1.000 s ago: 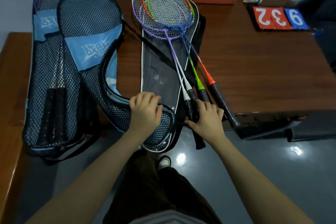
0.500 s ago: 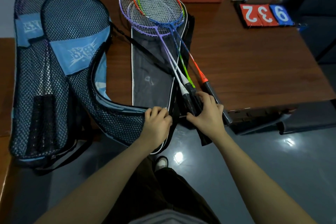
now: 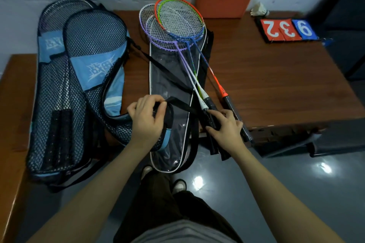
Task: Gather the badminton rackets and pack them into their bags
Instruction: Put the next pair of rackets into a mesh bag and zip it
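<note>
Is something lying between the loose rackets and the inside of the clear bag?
Yes. A black strap crosses the clear bag diagonally under the racket shafts; the left hand pinches its near end.

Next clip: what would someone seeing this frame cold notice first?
The fan of bright rackets in the middle of the table, heads toward the wall, lying on a clear bag. Both hands work at its near end: the left hand holds a mesh bag's end, the right hand grips the dark handles. Far right sit red and blue score cards.
</note>
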Available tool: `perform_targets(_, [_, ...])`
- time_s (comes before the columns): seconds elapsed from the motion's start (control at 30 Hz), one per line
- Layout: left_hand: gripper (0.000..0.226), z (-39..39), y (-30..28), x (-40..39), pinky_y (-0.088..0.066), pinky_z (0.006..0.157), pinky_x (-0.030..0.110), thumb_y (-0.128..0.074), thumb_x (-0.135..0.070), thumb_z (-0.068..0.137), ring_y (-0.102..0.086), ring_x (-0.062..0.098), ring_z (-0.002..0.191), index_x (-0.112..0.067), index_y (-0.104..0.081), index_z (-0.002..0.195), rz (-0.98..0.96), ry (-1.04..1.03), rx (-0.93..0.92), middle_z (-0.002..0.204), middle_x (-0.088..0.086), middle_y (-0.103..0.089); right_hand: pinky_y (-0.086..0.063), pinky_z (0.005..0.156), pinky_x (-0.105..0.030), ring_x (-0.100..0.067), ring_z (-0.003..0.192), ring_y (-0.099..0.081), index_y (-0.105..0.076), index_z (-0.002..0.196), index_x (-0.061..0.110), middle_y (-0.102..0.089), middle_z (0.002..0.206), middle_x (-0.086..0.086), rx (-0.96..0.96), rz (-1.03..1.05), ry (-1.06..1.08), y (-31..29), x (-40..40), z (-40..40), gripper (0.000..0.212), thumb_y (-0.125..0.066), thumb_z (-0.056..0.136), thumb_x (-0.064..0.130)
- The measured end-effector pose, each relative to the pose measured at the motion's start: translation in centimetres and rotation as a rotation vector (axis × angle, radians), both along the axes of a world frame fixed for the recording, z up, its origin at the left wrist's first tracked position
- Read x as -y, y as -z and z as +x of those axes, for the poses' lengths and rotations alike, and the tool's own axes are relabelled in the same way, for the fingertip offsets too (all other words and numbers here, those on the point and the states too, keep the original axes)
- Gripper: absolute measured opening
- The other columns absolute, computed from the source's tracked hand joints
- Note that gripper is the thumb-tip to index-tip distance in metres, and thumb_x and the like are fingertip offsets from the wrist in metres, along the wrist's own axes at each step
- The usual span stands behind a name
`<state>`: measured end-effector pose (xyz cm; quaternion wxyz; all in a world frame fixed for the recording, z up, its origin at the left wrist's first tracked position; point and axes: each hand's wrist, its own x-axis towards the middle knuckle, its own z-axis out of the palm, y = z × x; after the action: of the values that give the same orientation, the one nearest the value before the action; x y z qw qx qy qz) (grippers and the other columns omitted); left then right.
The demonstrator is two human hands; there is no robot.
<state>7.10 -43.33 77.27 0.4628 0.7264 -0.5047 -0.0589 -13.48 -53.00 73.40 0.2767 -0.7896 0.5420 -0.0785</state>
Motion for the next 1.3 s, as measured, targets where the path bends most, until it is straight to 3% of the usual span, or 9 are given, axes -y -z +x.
perform_targets(0.2, [0.016,1.2,-1.9,-0.4,-0.027,0.085,0.032,-0.047,-0.028,0.090,-0.045,0.000,0.084,-0.016,-0.058,0.091,-0.010,0.038,-0.012,0.089,-0.007,-0.057,-0.012,0.092,-0.028,-0.009,0.125,-0.033,-0.056,0.123,0.038,-0.045,0.133,0.013,0.168,-0.088,-0.108,-1.6,0.6,3.0,0.043,-0.067,0.082,0.038])
perform_targets(0.3, [0.013,1.5,-2.9,-0.4,-0.030,0.088,0.037,-0.050,-0.025,0.091,-0.040,-0.014,0.085,-0.016,-0.059,0.092,-0.018,0.009,-0.031,0.090,-0.011,-0.055,-0.011,0.082,-0.025,0.004,0.113,-0.043,-0.066,0.102,0.037,-0.057,0.114,0.023,0.299,-0.061,-0.169,-3.4,0.9,5.6,0.017,-0.065,0.085,0.034])
perform_targets(0.43, [0.011,3.4,-4.3,-0.8,-0.043,0.090,0.046,-0.052,-0.026,0.090,-0.054,0.007,0.089,-0.019,-0.060,0.092,-0.046,-0.026,-0.136,0.088,-0.016,-0.057,-0.030,0.096,-0.041,-0.007,0.094,-0.059,-0.060,0.082,0.041,-0.065,0.085,0.021,0.486,0.037,-0.187,-4.7,1.1,7.4,0.011,-0.066,0.082,0.033])
perform_targets(0.6, [0.006,4.4,-5.8,-1.1,-0.036,0.078,0.004,-0.055,-0.008,0.091,-0.051,-0.010,0.086,-0.011,-0.060,0.091,-0.031,0.012,-0.141,0.087,-0.010,-0.056,-0.046,0.094,-0.031,-0.007,0.097,-0.063,-0.057,0.119,0.024,-0.069,0.096,0.004,0.731,0.304,-0.358,-7.1,1.1,9.6,0.039,-0.069,0.083,0.017])
perform_targets(0.7, [0.006,5.0,-5.3,-1.0,-0.036,0.076,0.005,-0.057,-0.003,0.088,-0.051,-0.008,0.083,-0.007,-0.062,0.087,-0.052,0.021,-0.097,0.084,-0.003,-0.055,-0.050,0.077,-0.022,-0.009,0.074,-0.064,-0.067,0.096,0.012,-0.068,0.073,0.004,0.813,0.414,-0.387,-8.5,1.0,11.0,0.018,-0.065,0.083,0.000])
perform_targets(0.8, [0.007,5.6,-4.0,-0.9,-0.039,0.073,0.009,-0.058,-0.007,0.088,-0.053,0.002,0.081,-0.010,-0.063,0.084,-0.002,0.030,-0.182,0.085,-0.001,-0.057,-0.047,0.075,-0.015,-0.003,0.075,-0.062,-0.068,0.088,0.011,-0.070,0.075,0.009,0.863,0.432,-0.309,-8.6,1.1,11.9,0.015,-0.061,0.085,-0.001])
perform_targets(0.9, [0.016,7.1,-2.3,-0.8,-0.041,0.078,0.012,-0.056,-0.019,0.090,-0.054,0.000,0.085,-0.011,-0.066,0.099,0.134,0.077,-0.235,0.093,-0.006,-0.057,-0.045,0.078,-0.013,-0.002,0.082,-0.061,-0.068,0.096,0.006,-0.068,0.088,0.002,0.843,0.442,-0.231,-8.0,1.3,12.5,0.014,-0.055,0.091,0.005])
perform_targets(1.07, [0.042,13.2,1.1,-0.1,-0.043,0.093,0.046,-0.047,-0.038,0.087,-0.055,0.028,0.103,-0.010,-0.060,0.115,0.412,-0.160,-0.124,0.107,0.011,-0.059,-0.043,0.069,-0.013,0.003,0.065,-0.054,-0.066,0.089,0.008,-0.063,0.076,-0.002,0.583,0.422,-0.179,-5.7,3.1,17.1,0.006,-0.061,0.089,0.011])
perform_targets(1.3, [0.052,18.2,3.5,3.5,-0.035,0.089,0.042,-0.038,-0.047,0.085,-0.054,0.030,0.105,-0.011,-0.058,0.117,0.488,-0.081,0.033,0.110,0.010,-0.059,-0.041,0.096,-0.041,-0.021,0.101,-0.062,-0.058,0.111,0.019,-0.070,0.103,0.001,0.099,0.178,-0.191,-0.6,3.9,24.8,0.033,-0.066,0.082,0.033])
